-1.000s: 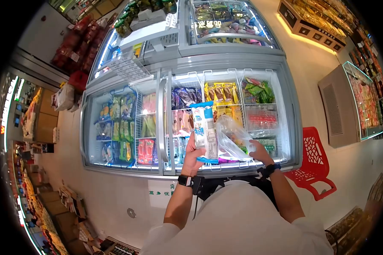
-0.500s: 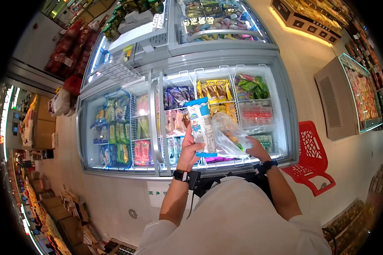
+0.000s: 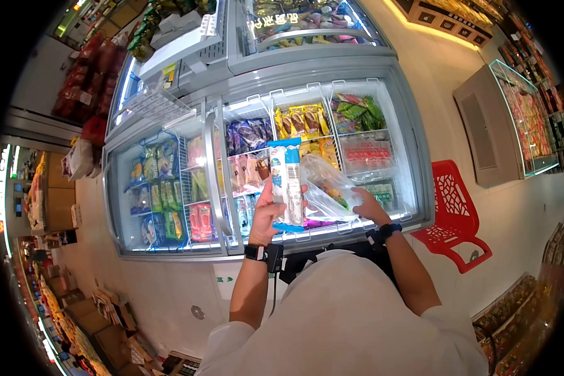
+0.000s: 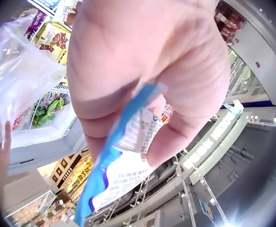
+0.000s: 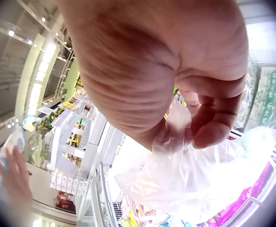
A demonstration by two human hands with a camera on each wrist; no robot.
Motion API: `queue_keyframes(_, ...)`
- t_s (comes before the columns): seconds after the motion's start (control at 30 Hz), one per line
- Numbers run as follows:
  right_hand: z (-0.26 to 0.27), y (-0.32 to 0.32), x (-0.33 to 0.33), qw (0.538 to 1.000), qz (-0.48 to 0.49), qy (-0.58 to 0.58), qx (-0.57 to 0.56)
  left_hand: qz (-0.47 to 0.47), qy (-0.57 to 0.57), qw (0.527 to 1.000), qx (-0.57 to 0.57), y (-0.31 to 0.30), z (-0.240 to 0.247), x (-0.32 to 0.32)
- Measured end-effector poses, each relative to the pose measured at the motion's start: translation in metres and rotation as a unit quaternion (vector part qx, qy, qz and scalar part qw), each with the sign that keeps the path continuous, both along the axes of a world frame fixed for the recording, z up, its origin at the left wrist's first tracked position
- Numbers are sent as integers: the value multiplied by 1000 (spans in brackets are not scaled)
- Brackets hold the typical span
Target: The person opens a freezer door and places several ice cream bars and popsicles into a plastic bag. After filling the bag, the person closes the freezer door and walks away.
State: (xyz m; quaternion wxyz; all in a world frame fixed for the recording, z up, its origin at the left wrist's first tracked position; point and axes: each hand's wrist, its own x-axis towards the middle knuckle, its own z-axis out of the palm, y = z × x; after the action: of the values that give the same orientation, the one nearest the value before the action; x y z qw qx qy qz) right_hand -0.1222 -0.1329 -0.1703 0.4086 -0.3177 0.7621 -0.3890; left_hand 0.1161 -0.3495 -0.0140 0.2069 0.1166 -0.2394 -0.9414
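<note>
Head view: blue-white packet (image 3: 286, 182), clear bag (image 3: 329, 190).

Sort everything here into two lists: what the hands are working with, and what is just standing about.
In hand: blue and white packet, gripped by the left hand; clear plastic bag, pinched by the right hand.
Standing about: freezer; purple packets; yellow packets; green packets; red chair.

Left hand (image 3: 266, 216) raised, fingers curled gripping; right hand (image 3: 366, 207) pinching (both forearms extended forward).
</note>
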Motion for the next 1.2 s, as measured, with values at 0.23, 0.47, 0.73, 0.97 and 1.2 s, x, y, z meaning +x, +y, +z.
queue_keyframes(0.23,-1,-1,3,1000,9,6,19,-113,-238,958,-112,-5,-45,-10)
queue_keyframes(0.47,4,-12,14,999,21,-10,43,-144,-389,903,-107,38,-103,-82)
queue_keyframes(0.73,23,-13,26,995,19,-64,78,-156,-428,887,-74,63,-120,-91)
queue_keyframes(0.97,15,-8,13,981,11,-134,136,-113,-400,908,-53,43,-142,-32)
queue_keyframes(1.2,-14,-7,10,990,-5,-29,137,90,-463,882,-3,-18,-170,13)
